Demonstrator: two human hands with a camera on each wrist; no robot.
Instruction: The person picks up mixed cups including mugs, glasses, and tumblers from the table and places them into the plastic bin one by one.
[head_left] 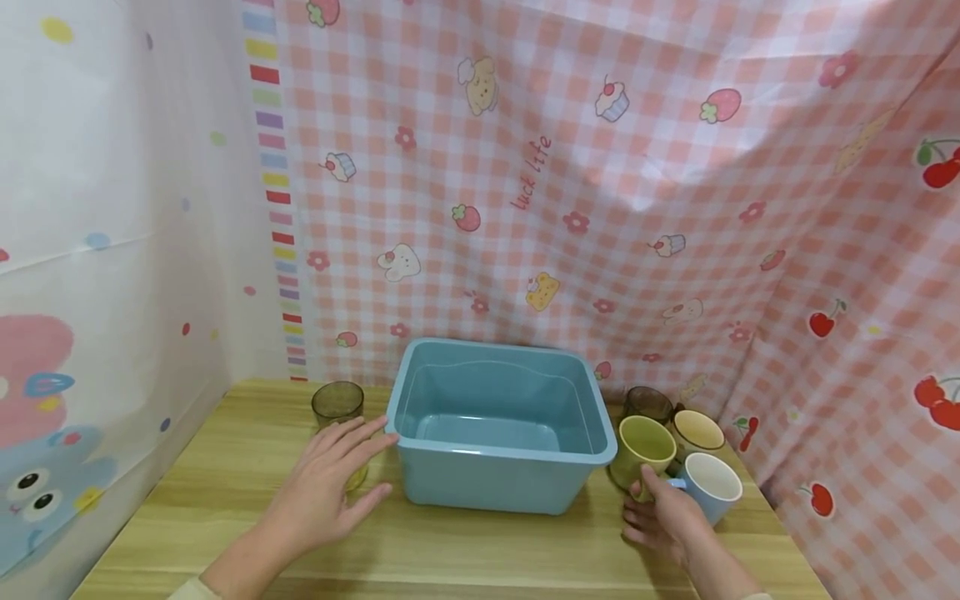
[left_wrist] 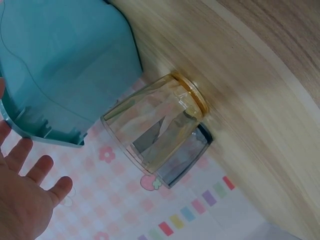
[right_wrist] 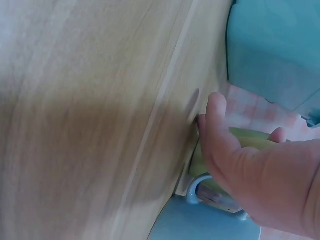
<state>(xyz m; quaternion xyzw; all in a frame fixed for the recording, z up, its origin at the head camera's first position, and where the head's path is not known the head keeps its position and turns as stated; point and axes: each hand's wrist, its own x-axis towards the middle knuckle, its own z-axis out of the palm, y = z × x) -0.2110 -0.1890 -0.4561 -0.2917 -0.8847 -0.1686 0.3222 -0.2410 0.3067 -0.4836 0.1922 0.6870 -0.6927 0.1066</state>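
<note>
Wood tbl (head_left: 480, 554), checked cloth (head_left: 517, 233) behind — L hand (head_left: 324, 485) spread, R hand (head_left: 670, 518) around green mug (head_left: 647, 446)

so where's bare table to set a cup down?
Bare table: in front of the blue bin, between left hand and right hand; also the left strip, between white curtain and dark glass. Visible bin floor is bare too. Crowded: right of the bin, where green cup, blue mug, yellow-lined cup and another dark glass bunch together.
</note>
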